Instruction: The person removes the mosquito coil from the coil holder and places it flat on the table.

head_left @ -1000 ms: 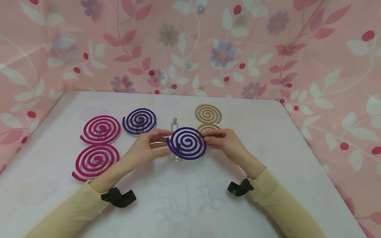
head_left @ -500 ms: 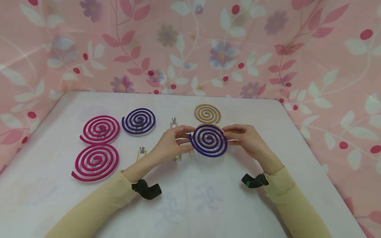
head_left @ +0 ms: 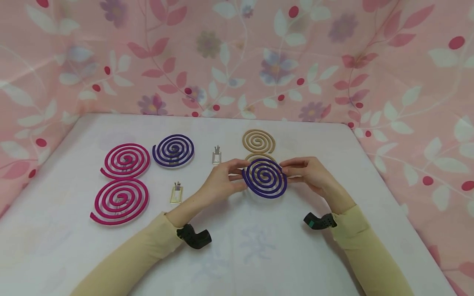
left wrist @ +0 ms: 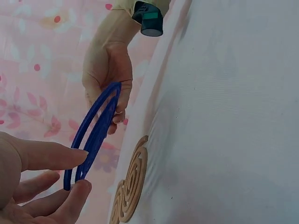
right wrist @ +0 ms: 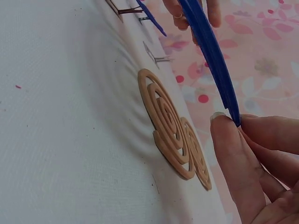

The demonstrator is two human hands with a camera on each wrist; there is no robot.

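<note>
A dark blue mosquito coil (head_left: 264,176) is held up off the table between both hands, tilted. My left hand (head_left: 223,179) pinches its left edge between thumb and fingers. At the opposite edge, my right hand (head_left: 310,176) pinches the rim, with the thumb and fingertips meeting on the coil (right wrist: 219,70) in the right wrist view. Just behind it lie two tan coils, the far one (head_left: 258,141) in full sight and the nearer one (right wrist: 168,116) partly covered in the head view.
Two pink coils, one far (head_left: 126,159) and one near (head_left: 120,198), lie at the left. Another blue coil (head_left: 174,149) sits beside them, on a stand. Small metal coil stands, one near (head_left: 177,187) and one far (head_left: 217,150), rest on the white table (head_left: 237,255).
Both hands have carried the blue coil to the right, mostly in the first half second. A metal stand formerly behind the left arm shows now; another is hidden by the left hand.
</note>
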